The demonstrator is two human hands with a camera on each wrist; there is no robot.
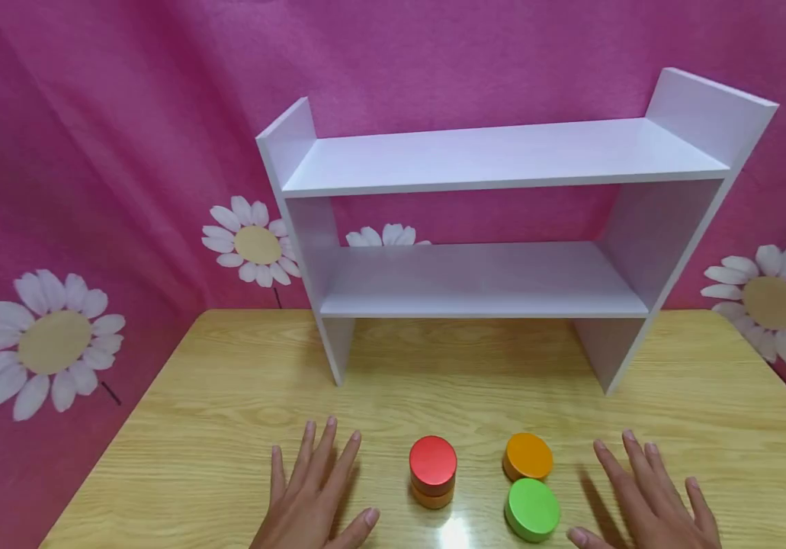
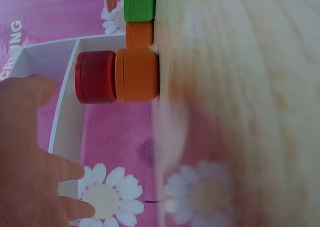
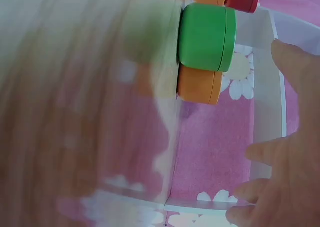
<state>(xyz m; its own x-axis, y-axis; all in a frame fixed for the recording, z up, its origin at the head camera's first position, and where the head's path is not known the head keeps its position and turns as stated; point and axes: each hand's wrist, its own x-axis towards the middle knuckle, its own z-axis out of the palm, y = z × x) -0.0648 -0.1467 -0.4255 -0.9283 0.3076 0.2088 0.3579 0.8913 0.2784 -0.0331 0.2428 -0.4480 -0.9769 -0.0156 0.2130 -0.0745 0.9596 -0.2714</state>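
Note:
A red round tin (image 1: 433,462) is stacked on an orange tin (image 1: 432,499) near the front of the table. To their right sit a second orange tin (image 1: 528,456) and, just in front of it, a green tin (image 1: 533,509). My left hand (image 1: 310,488), fingers spread, is left of the stack and holds nothing. My right hand (image 1: 653,496) is right of the green tin, its fingers likewise spread and nothing in them. In the left wrist view the red tin (image 2: 96,77) shows beyond the thumb; the right wrist view has the green tin (image 3: 207,37) nearest.
A white two-tier shelf (image 1: 482,278) stands at the back of the wooden table (image 1: 228,396), behind the tins. Both its boards are bare. A pink curtain (image 1: 125,152) printed with large daisies hangs behind and at the sides.

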